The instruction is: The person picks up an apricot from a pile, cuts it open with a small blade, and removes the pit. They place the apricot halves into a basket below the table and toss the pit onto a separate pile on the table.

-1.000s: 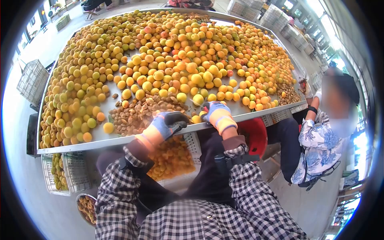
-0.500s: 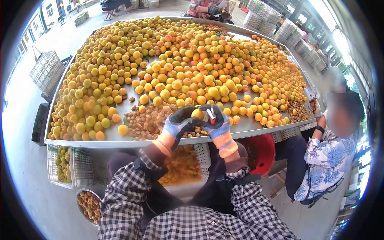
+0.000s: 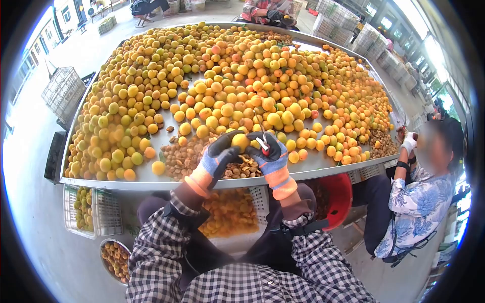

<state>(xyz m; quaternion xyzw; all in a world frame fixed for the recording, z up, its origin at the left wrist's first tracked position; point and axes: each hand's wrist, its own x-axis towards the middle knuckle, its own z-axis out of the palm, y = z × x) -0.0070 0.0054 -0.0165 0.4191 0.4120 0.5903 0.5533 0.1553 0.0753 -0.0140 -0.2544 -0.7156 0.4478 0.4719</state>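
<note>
My left hand (image 3: 218, 155), in a black, blue and orange work glove, is closed round a yellow apricot (image 3: 240, 142) above the near edge of the table. Close beside it, my right hand (image 3: 273, 155), gloved the same way, grips a small knife (image 3: 264, 147) with a red handle. Its thin blade points up and away from me. Beneath both hands lies a heap of brown apricot pits (image 3: 188, 159). Loose whole apricots (image 3: 222, 108) spread over the metal table (image 3: 146, 171) just beyond.
Below the table edge, a crate of opened apricots (image 3: 230, 214) stands between my knees. A red tub (image 3: 339, 199) is to its right, a white crate (image 3: 106, 212) and a round bowl (image 3: 115, 260) to its left. A co-worker (image 3: 417, 197) sits at right, another person (image 3: 268, 12) across the table.
My hands have drawn slightly apart, so more of the apricot shows. The knife has turned, its blade now pointing upward. The seated person at right has raised a hand toward the head.
</note>
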